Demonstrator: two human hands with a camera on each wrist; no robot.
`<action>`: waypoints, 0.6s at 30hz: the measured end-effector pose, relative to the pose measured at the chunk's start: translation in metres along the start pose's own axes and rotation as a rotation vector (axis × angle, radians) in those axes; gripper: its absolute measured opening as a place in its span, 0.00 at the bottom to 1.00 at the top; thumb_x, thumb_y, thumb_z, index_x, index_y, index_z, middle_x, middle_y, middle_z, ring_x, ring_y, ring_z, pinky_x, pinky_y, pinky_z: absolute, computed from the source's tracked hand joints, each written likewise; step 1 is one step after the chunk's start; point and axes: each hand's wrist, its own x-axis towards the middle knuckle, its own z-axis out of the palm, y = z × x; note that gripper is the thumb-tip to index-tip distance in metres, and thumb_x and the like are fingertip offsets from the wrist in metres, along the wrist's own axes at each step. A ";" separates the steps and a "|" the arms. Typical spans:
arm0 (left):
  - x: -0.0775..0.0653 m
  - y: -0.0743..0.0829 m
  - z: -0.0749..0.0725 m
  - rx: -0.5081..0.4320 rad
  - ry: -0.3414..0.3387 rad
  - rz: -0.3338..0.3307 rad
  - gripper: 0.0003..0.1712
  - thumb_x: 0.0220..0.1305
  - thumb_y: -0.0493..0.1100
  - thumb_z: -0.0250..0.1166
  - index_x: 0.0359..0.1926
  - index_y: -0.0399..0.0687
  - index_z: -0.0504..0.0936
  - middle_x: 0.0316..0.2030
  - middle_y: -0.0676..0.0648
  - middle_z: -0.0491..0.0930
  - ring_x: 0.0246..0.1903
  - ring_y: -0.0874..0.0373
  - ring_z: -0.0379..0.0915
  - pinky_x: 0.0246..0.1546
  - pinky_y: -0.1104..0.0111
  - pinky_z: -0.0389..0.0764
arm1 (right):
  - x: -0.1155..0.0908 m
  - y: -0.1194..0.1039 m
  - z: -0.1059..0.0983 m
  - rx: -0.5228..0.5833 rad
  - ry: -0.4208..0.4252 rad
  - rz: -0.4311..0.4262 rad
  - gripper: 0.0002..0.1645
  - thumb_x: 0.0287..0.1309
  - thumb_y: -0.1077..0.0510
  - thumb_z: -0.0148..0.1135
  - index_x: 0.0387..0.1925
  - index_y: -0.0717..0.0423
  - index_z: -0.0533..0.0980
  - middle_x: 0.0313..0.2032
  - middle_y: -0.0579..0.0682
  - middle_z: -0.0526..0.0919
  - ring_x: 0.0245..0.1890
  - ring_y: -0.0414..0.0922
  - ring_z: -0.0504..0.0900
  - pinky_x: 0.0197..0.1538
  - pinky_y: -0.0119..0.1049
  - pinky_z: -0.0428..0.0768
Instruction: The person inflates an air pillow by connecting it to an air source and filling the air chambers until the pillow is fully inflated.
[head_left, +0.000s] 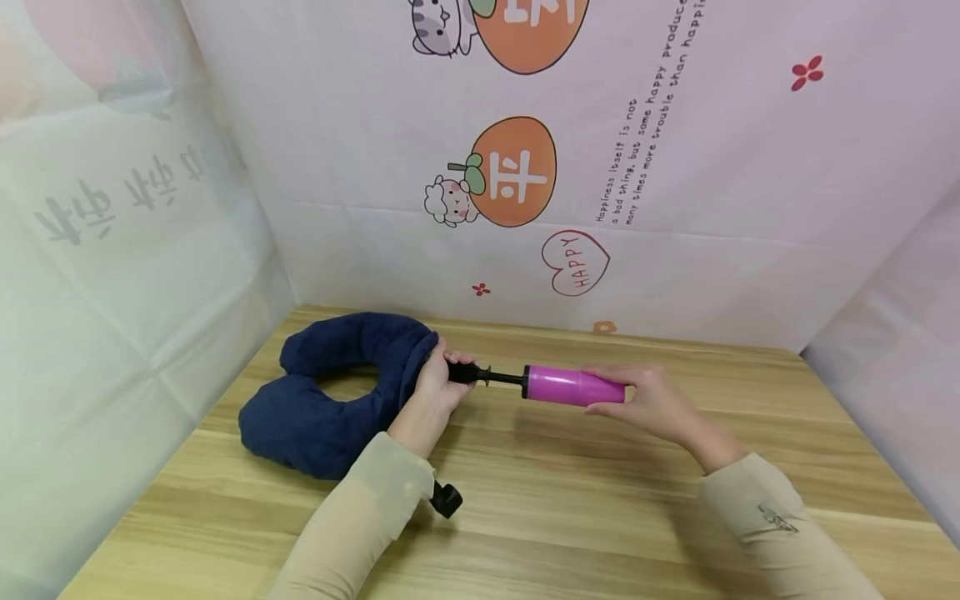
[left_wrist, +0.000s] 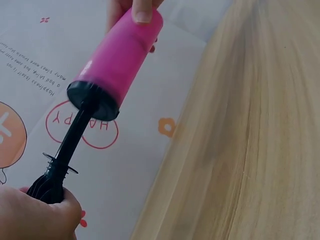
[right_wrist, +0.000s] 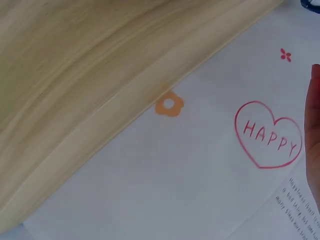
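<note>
A magenta hand pump (head_left: 566, 386) with a black rod (head_left: 506, 378) is held level above the table, its rod partly drawn out. My right hand (head_left: 641, 400) grips the far right end of the magenta barrel, thumb on one side and fingers on the other. My left hand (head_left: 438, 383) grips the black ribbed end (left_wrist: 47, 187) of the rod, against the edge of a navy U-shaped neck pillow (head_left: 315, 425). Whether the pump joins the pillow is hidden behind that hand. In the right wrist view only an edge of the right hand (right_wrist: 313, 130) shows.
The pillow lies on the left of a wood-grain table (head_left: 600, 500). A small black piece (head_left: 447, 500) sticks out beside the left forearm. White printed cloth (head_left: 360, 167) hangs behind the table and at both sides.
</note>
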 end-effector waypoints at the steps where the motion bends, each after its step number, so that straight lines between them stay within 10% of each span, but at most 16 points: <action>1: 0.000 0.001 0.000 -0.003 0.004 -0.005 0.29 0.84 0.51 0.46 0.20 0.49 0.59 0.14 0.54 0.61 0.19 0.60 0.62 0.36 0.68 0.67 | -0.002 0.002 -0.003 -0.009 -0.006 0.009 0.32 0.43 0.58 0.85 0.53 0.60 0.85 0.46 0.58 0.88 0.37 0.47 0.86 0.34 0.42 0.79; 18: -0.004 -0.005 0.007 -0.046 -0.008 -0.012 0.28 0.84 0.50 0.45 0.21 0.48 0.58 0.14 0.53 0.60 0.19 0.59 0.61 0.35 0.68 0.67 | 0.008 -0.008 -0.012 -0.017 -0.038 -0.012 0.33 0.45 0.57 0.85 0.55 0.60 0.84 0.46 0.55 0.89 0.37 0.45 0.85 0.35 0.40 0.79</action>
